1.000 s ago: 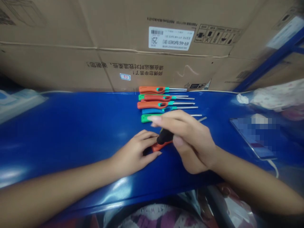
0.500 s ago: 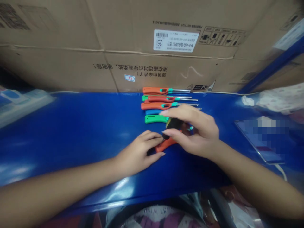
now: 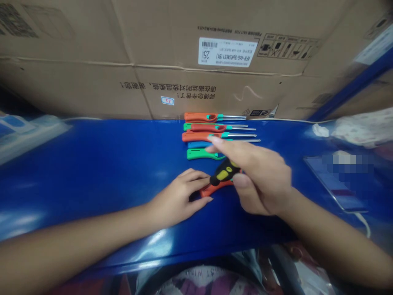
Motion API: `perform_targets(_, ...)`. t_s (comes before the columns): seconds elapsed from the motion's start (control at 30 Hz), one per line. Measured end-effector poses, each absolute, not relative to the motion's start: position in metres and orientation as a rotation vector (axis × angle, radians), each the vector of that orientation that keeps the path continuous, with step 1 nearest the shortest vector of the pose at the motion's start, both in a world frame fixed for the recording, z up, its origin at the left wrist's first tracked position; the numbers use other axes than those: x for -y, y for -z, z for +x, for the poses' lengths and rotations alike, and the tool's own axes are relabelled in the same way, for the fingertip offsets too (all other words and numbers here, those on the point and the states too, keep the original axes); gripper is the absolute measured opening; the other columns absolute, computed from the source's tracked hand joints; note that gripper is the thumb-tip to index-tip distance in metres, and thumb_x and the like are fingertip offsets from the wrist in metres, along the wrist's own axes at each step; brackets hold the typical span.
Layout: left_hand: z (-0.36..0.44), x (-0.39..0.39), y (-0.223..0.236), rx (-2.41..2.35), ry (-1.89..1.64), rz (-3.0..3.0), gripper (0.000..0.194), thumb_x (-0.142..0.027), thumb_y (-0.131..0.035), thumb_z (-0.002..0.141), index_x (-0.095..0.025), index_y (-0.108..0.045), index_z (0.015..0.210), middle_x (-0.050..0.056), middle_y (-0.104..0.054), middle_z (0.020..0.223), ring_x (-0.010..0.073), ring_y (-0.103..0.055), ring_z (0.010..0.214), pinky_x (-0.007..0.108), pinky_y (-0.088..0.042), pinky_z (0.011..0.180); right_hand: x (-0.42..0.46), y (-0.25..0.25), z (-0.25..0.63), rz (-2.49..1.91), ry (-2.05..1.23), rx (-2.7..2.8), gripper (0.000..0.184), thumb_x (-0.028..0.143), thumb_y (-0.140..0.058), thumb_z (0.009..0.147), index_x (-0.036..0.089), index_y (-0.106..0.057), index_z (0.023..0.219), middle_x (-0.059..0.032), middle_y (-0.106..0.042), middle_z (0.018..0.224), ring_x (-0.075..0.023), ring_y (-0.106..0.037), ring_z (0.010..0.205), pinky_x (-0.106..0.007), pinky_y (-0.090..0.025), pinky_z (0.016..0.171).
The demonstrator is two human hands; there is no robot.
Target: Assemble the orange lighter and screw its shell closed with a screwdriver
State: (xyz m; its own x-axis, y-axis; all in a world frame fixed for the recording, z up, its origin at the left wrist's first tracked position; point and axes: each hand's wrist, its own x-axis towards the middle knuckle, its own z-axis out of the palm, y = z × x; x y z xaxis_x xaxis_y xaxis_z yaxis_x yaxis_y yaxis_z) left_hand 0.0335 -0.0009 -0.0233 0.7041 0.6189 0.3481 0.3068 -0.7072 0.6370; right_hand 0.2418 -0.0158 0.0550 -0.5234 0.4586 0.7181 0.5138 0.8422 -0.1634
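The left hand (image 3: 181, 196) lies low on the blue worktop (image 3: 107, 168), its fingers clamped on the left end of the near lighter (image 3: 211, 189) – thumb along the near side, the other fingers on the far side. That lighter is orange and lies on the worktop between the two hands, its right part hidden by the right hand (image 3: 267, 176). The right fingers are closed on the black and yellow handle of the screwdriver (image 3: 223, 175), index finger stretched forward. The tool slants down to the left, its shaft reaching the near lighter beside the left fingers; whether the tip touches cannot be told.

Beyond the hands, more lighters lie in a stack of rows, metal tubes to the right: green (image 3: 199, 154) nearest, then blue (image 3: 196, 144), orange, red with a green one partly under it, and orange again, close to the cardboard box (image 3: 101, 90). To the right lies a phone (image 3: 330, 180) – a white cable (image 3: 364, 223) at its near edge.
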Motion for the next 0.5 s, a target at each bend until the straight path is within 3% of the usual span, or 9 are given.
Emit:
perform_targets(0.1, 0.0334, 0.0010, 0.0234, -0.725, -0.755, 2.354, 0.022, -0.028, -0.064, 0.094, -0.019, -0.069, 0.112, 0.009, -0.068, 0.116, 0.0245, -0.062, 0.109, 0.043, -0.052, 0.098, 0.0178, -0.0550, 0.2402, -0.682, -0.102, 2.220, 0.034, 0.028, -0.039, 0.104, 0.023, -0.056, 0.134, -0.0049, -0.073, 0.109, -0.0153, -0.070, 0.090, -0.028, -0.058, 0.074)
perform_targets(0.2, 0.0337, 0.0009, 0.0212, -0.710, -0.732, 2.354, 0.025, -0.027, -0.062, 0.094, -0.019, -0.067, 0.117, 0.009, -0.068, 0.117, 0.0240, -0.062, 0.107, 0.042, -0.053, 0.096, 0.0189, -0.0546, 0.2406, -0.639, 0.134, 2.150, 0.023, 0.034, -0.062, 0.095, 0.021, -0.066, 0.113, -0.0018, -0.072, 0.082, -0.0137, -0.067, 0.069, -0.026, -0.056, 0.063)
perform_targets(0.27, 0.0338, 0.0009, 0.0197, -0.700, -0.729, 2.357, 0.026, -0.026, -0.062, 0.093, -0.020, -0.066, 0.119, 0.009, -0.067, 0.120, 0.0245, -0.062, 0.109, 0.042, -0.053, 0.096, 0.0191, -0.0539, 0.2404, -0.586, 0.285, 2.113, 0.023, 0.034, -0.063, 0.094, 0.021, -0.066, 0.113, -0.0009, -0.071, 0.075, -0.0143, -0.066, 0.063, -0.027, -0.055, 0.059)
perform_targets(0.4, 0.0335, 0.0012, 0.0205, -0.702, -0.753, 2.354, 0.021, -0.026, -0.063, 0.094, -0.020, -0.068, 0.113, 0.009, -0.067, 0.118, 0.0242, -0.061, 0.109, 0.042, -0.052, 0.096, 0.0178, -0.0502, 0.2348, -0.558, -0.040, 2.134, 0.037, 0.020, -0.038, 0.100, 0.020, -0.056, 0.132, -0.0059, -0.074, 0.107, -0.0163, -0.072, 0.089, -0.030, -0.059, 0.071)
perform_targets(0.5, 0.0334, 0.0012, 0.0221, -0.713, -0.737, 2.357, 0.025, -0.026, -0.064, 0.094, -0.020, -0.066, 0.117, 0.008, -0.067, 0.115, 0.0231, -0.061, 0.106, 0.040, -0.053, 0.094, 0.0170, -0.0461, 0.2335, -0.605, -0.096, 2.047, 0.026, 0.025, -0.052, 0.098, 0.020, -0.061, 0.123, -0.0044, -0.075, 0.098, -0.0152, -0.071, 0.080, -0.028, -0.059, 0.071)
